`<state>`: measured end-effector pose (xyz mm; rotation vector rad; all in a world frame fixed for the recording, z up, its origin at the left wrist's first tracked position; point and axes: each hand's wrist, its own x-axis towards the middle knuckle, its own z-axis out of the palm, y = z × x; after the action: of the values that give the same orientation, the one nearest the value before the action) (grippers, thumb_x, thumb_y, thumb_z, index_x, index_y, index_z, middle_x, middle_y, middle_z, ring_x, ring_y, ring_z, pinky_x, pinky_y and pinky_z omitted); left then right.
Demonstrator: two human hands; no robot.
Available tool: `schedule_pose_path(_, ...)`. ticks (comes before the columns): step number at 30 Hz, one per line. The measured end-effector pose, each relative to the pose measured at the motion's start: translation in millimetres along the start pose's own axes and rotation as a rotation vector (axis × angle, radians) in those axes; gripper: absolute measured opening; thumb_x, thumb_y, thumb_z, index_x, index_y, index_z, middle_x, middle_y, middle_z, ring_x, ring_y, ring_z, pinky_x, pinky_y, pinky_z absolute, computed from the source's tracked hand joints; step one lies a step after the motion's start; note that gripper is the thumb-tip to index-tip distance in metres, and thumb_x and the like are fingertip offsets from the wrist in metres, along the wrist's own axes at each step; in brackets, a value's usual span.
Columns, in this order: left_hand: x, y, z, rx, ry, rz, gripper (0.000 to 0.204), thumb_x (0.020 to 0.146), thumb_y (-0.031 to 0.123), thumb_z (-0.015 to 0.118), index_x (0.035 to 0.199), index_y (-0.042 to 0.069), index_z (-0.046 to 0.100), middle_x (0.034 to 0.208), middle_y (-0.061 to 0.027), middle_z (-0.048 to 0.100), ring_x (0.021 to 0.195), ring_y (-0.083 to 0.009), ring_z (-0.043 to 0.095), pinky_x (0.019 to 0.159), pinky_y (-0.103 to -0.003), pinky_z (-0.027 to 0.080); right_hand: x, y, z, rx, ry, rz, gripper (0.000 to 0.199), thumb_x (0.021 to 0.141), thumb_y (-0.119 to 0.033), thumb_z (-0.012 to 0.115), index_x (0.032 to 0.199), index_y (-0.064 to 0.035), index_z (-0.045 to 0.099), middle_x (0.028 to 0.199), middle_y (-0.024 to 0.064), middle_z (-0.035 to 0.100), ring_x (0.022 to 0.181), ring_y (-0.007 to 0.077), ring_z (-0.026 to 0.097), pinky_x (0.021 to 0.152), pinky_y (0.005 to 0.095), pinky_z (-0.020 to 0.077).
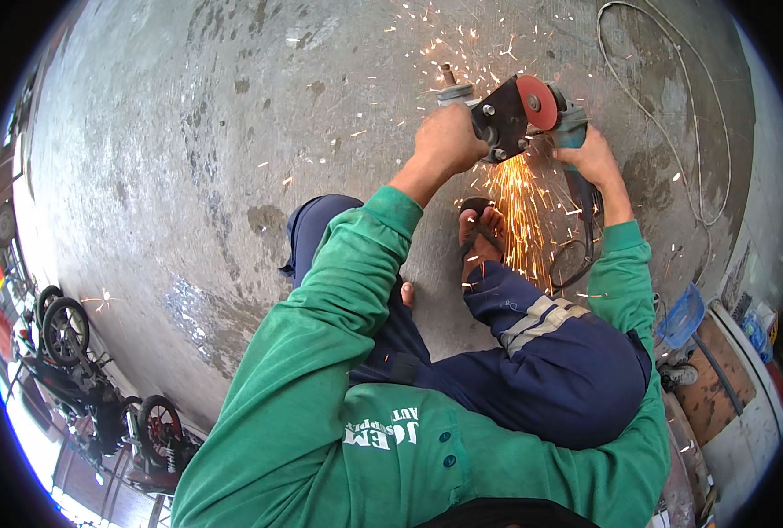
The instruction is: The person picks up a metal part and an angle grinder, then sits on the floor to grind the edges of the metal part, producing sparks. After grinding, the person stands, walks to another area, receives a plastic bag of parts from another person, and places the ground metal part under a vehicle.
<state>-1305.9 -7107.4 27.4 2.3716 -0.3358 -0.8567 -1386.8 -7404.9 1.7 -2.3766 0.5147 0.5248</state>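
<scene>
Out in front of me, my left hand (448, 139) is closed around a metal part with a black bolted plate (502, 113) and a grey cylindrical end (455, 93). My right hand (592, 157) grips an angle grinder (571, 128) with a teal body. Its red disc (538, 100) is at the plate's right side; the exact contact point is hard to make out. Bright sparks (519, 207) stream down from there beside my sandalled foot (481, 236), and more scatter beyond the part.
Wet-stained concrete floor (145, 176) spreads around me. A dark cord (588, 231) hangs below the grinder; a pale cord (692, 132) loops at the far right. Motorcycles (101, 387) stand at the left. A blue plastic piece (683, 317) and a brown board (706, 387) lie at the right.
</scene>
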Motion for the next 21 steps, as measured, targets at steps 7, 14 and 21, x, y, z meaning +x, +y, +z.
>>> schedule_pose_path(7, 0.9, -2.5, 2.4, -0.001, 0.012, 0.001, 0.041, 0.067, 0.025, 0.078, 0.092, -0.006, 0.068, 0.094, -0.0287, 0.071, 0.092, -0.0446, 0.07, 0.083, -0.051, 0.056, 3.8, -13.9, 0.2, 0.105, 0.059, -0.052, 0.06, 0.066, -0.022, 0.087, 0.116, 0.0024, 0.065, 0.107, 0.0191, 0.074, 0.101, 0.0305, 0.071, 0.092, 0.0394, 0.0532)
schedule_pose_path(14, 1.2, -2.0, -0.5, 0.003, 0.001, -0.004, 0.04, 0.067, 0.024, 0.077, 0.091, -0.006, 0.068, 0.094, -0.0288, 0.071, 0.092, -0.0449, 0.07, 0.083, -0.051, 0.057, 9.6, -34.1, -11.1, 0.118, -0.022, 0.015, 0.064, 0.068, -0.019, 0.087, 0.124, 0.0009, 0.062, 0.112, 0.0145, 0.072, 0.102, 0.0248, 0.068, 0.095, 0.0366, 0.0513)
schedule_pose_path(21, 0.4, -2.0, -3.0, -0.026, -0.013, -0.024, 0.042, 0.068, 0.024, 0.078, 0.095, -0.006, 0.068, 0.096, -0.0289, 0.072, 0.093, -0.0443, 0.071, 0.083, -0.05, 0.057, 13.3, -20.0, -4.4, 0.063, 0.047, -0.037, 0.059, 0.066, -0.018, 0.085, 0.118, -0.0002, 0.065, 0.104, 0.0154, 0.074, 0.097, 0.0286, 0.07, 0.09, 0.0392, 0.0533)
